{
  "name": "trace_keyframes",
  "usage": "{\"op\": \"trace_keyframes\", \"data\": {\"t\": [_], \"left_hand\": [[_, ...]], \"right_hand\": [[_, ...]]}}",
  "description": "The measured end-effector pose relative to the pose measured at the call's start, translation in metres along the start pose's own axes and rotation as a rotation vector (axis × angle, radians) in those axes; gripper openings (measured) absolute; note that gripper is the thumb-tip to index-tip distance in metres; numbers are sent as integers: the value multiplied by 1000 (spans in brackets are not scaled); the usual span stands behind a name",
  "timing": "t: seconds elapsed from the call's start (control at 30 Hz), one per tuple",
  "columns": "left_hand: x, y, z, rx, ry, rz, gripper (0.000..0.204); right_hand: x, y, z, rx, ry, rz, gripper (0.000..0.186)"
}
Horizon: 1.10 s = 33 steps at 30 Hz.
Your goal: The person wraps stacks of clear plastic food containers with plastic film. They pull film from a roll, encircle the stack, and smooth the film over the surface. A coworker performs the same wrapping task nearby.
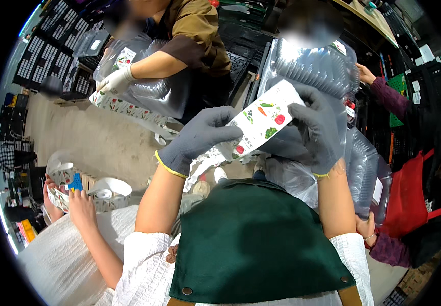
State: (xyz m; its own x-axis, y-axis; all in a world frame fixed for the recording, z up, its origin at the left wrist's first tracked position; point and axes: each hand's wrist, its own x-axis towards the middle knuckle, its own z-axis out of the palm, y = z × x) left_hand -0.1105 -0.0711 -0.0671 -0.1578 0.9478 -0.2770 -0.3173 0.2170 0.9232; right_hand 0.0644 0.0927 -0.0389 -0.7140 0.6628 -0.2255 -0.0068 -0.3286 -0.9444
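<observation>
Between my two hands stretches a white label strip printed with vegetables, tilted up toward the right. My left hand, in a grey glove with a yellow cuff edge, pinches the strip's lower left end between thumb and fingers. My right hand, gloved the same way, grips the upper right end with its thumb on the printed face. White backing paper hangs loosely beneath my left hand. Clear plastic containers are stacked just beyond my right hand, and more clear containers stand to its right.
A co-worker's white-gloved hand holds another label strip over clear containers at upper left. At lower left, a person's bare hands hold label rolls. Purple sleeves reach in from the right. A red bag and black crates stand around.
</observation>
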Motion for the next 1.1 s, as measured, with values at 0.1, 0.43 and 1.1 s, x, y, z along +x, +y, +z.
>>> {"op": "trace_keyframes", "data": {"t": [0.1, 0.43, 1.1], "left_hand": [[-10, 0, -4, 69, 14, -40, 15], [-29, -18, 13, 501, -34, 122, 45], [-41, -87, 56, 1016, 556, 280, 28]], "right_hand": [[-1, 14, -17, -428, -94, -17, 49], [-14, 31, 11, -488, -742, 19, 61], [-26, 54, 4, -640, -620, -137, 24]]}}
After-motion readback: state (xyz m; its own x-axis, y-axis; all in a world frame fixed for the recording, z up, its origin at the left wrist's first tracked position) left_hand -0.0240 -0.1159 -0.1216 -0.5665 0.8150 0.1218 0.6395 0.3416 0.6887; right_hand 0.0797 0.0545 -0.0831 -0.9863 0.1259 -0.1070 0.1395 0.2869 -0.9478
